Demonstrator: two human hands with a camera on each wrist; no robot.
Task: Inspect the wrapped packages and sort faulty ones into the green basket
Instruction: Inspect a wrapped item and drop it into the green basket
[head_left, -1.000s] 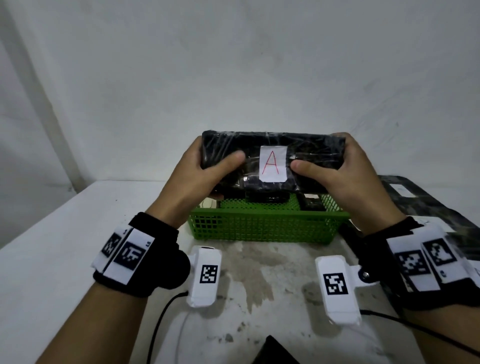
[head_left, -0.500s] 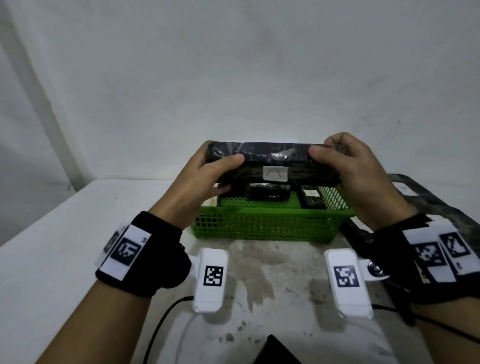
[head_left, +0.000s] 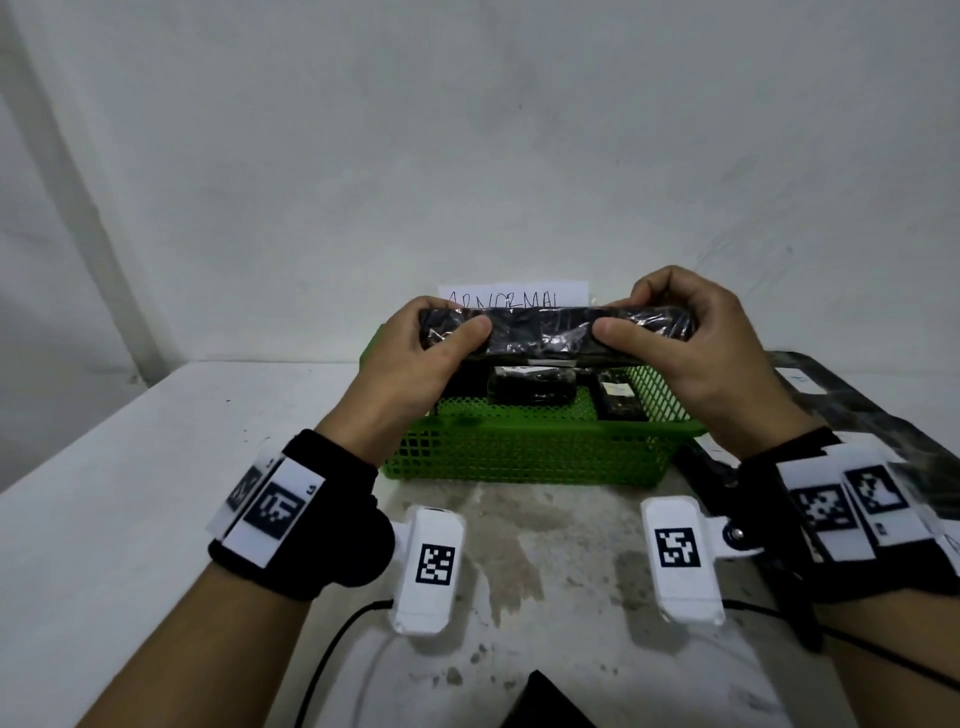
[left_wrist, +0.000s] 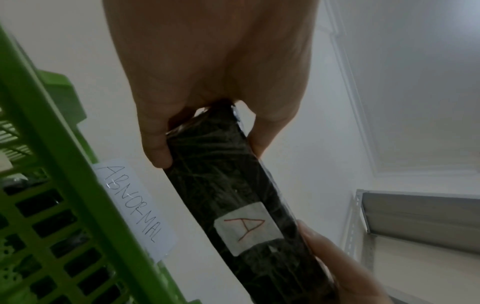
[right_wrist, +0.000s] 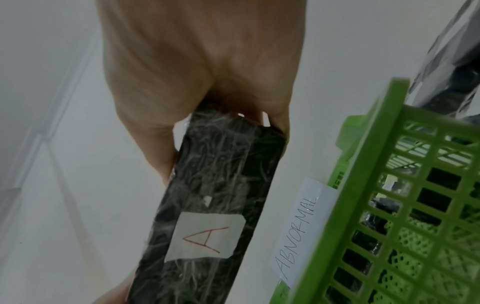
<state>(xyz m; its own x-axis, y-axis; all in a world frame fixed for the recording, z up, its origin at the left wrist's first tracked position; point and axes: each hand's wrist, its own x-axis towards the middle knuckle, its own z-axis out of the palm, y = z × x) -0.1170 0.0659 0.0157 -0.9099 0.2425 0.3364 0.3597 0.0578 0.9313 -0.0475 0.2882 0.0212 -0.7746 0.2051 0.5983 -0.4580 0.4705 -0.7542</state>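
left hand (head_left: 415, 353) + right hand (head_left: 691, 338) grip package (head_left: 540, 332) | black, film-wrapped, oblong

Head view: soft, even, rather dim indoor light, slightly cool, with no single source evident. Faint, diffuse shadows lie on the desk (head_left: 104, 519) beneath the wrist cameras toward 6 o'clock. Wide-angle distortion bends the wall corner line at 9 o'clock. Small glints mark the film of the wrapped package (head_left: 556, 332). Wrist views: strong wide-angle stretch; each palm near 12 o'clock is large, soft and shaded. The green basket (left_wrist: 64, 226) smears at the frame edge. The label marked "A" (right_wrist: 205, 238) is legible, as is the paper sign (left_wrist: 135, 207). Mild compression haze softens all views.
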